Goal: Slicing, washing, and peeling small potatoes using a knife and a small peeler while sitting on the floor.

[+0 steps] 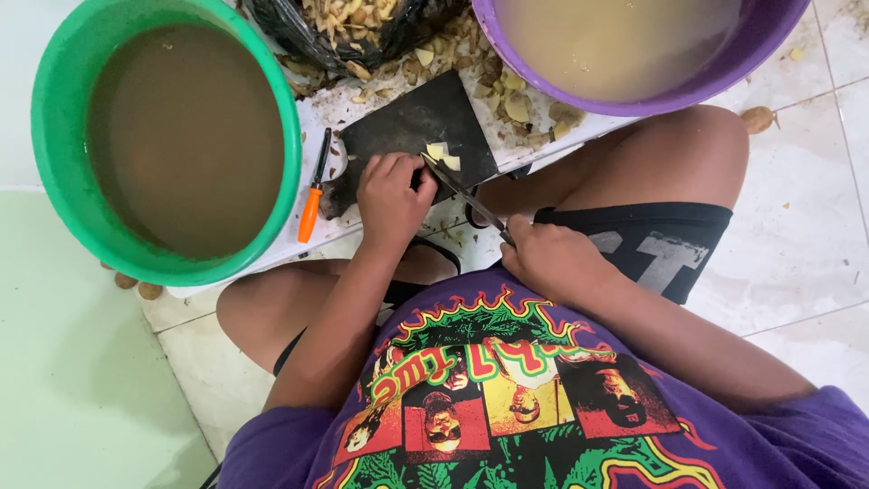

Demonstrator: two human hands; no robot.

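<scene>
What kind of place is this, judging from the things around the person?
Probably a home floor used for food preparation: a green basin and purple basin of cloudy water, a dark cutting board on white tiles, and peelings.

Tubs and scraps around the work spot

A green tub (54,118) and a purple tub (724,72) hold murky water; an orange-handled peeler (314,192) lies between, with peelings (516,100) and a black bag (290,32).

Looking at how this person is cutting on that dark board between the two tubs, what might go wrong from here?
1. The knife blade runs right beside the left hand, whose fingers press on the dark cutting board; a slip could nick them.
2. The pale slices sit near the board's edge and might slide off among the peelings.
3. The green tub and purple tub, both full of murky water, crowd the board; a bumped rim may slosh.
</scene>
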